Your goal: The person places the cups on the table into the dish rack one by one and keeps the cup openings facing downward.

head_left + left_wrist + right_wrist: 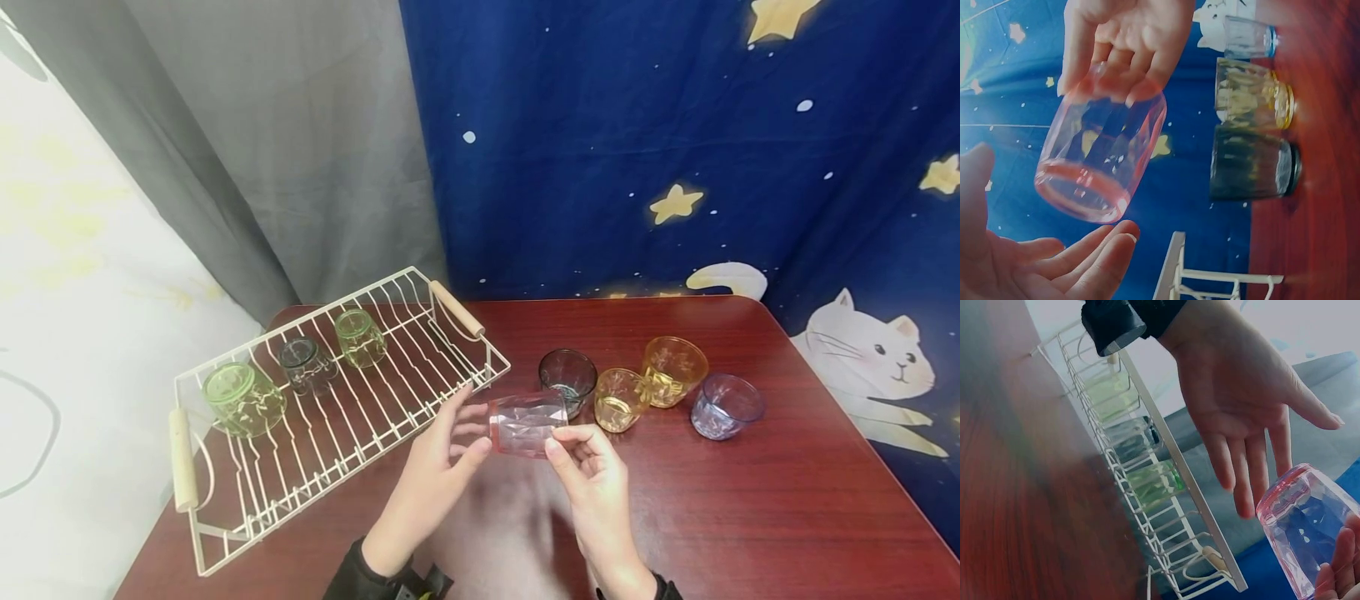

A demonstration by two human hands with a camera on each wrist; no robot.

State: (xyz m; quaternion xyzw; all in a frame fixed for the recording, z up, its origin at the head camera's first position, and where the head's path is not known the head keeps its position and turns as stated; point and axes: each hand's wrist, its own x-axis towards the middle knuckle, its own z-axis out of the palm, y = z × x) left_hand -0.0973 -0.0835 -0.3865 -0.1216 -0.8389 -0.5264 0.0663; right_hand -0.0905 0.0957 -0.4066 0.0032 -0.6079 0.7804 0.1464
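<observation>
A clear pink glass tumbler (528, 425) lies sideways in the air between both hands, above the table's front middle. My right hand (600, 496) pinches it by one end, thumb on the near side and fingers around the other, as the left wrist view shows. At its thick pink base, my left hand (435, 467) is spread with fingers extended. A small gap shows between those fingers and the base in the left wrist view (1082, 187); whether any fingertip touches is hard to tell. The right wrist view also shows the tumbler (1310, 519) beside the left fingertips.
A cream wire rack (352, 454) with wooden handles stands on the left, holding two green glasses (243, 400) and a dark glass (306, 365) upside down. To the right stand a dark glass (567, 379), two yellow glasses (675, 371) and a blue-purple glass (725, 406), upright on the table (787, 517).
</observation>
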